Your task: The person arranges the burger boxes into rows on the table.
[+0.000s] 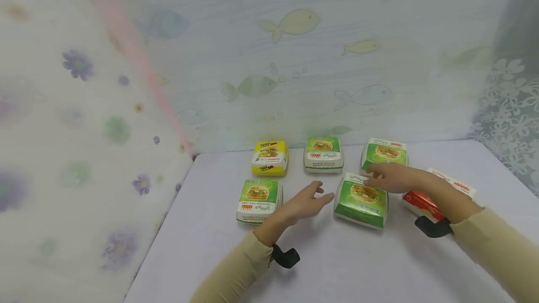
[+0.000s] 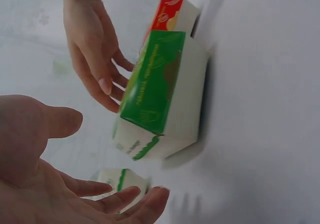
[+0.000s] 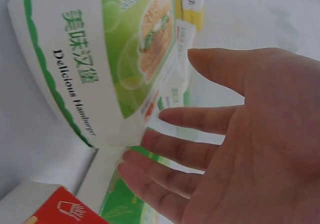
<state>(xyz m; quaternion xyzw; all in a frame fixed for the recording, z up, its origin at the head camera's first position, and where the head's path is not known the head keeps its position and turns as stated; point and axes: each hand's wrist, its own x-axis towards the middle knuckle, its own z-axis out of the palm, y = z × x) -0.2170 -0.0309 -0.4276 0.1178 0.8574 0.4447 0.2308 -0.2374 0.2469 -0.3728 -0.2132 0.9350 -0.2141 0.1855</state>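
My left hand (image 1: 304,203) hovers with fingers spread, between two green-and-white burger boxes and holding neither. To its right lies a green burger box (image 1: 361,205), turned slightly askew on the table. Over the far right corner of that box reaches my right hand (image 1: 392,178), its fingers fairly straight. In the right wrist view the right palm (image 3: 270,129) is bare, and the fingertips come right at the corner of the burger box (image 3: 75,68). The left wrist view shows the left hand (image 2: 40,159) apart from the box, thumb and fingers spread.
At the back stand a yellow burger box (image 1: 270,159) and two green ones, the middle one (image 1: 323,155) and the right one (image 1: 385,152). Another green box (image 1: 258,202) sits front left. Partly behind the right forearm lies a red box (image 1: 421,204). White cloth covers the table (image 1: 202,247).
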